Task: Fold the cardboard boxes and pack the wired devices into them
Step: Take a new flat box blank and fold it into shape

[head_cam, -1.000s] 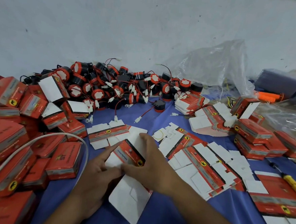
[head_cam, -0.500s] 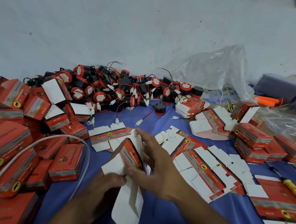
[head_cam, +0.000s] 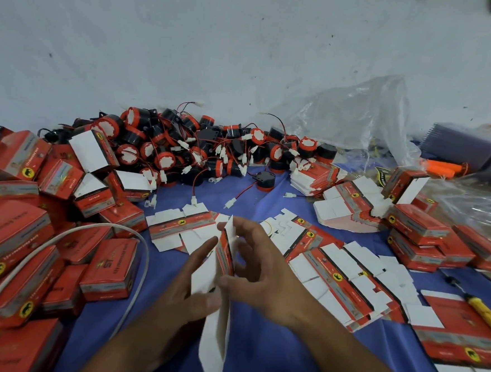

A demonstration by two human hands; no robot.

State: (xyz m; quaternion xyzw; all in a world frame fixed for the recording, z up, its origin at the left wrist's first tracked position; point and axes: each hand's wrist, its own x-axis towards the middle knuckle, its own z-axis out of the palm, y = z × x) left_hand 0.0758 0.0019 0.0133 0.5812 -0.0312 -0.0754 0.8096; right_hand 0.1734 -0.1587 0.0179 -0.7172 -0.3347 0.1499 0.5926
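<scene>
A flat red-and-white cardboard box blank point(head_cam: 225, 260) stands on edge between my hands, its long white flap hanging toward me. My right hand point(head_cam: 264, 271) pinches it from the right, thumb low and fingertips at the top edge. With straight fingers, my left hand point(head_cam: 184, 292) presses against its white left face. At the back lies a pile of black-and-red wired devices point(head_cam: 200, 150) with white connectors. One device point(head_cam: 263, 180) sits apart in front of the pile. More flat blanks point(head_cam: 337, 267) are spread to the right.
Folded red boxes point(head_cam: 31, 237) are heaped on the left, with a white cable point(head_cam: 60, 237) looping over them. More boxes point(head_cam: 421, 236) are stacked at the right. A yellow-handled screwdriver point(head_cam: 482, 311) lies at the right edge. A clear plastic bag point(head_cam: 356, 115) sits behind. Blue cloth point(head_cam: 270, 347) covers the surface.
The blank has been turned from lying nearly flat to standing on edge. Both hands have shifted around it; my left fingers have straightened against its side.
</scene>
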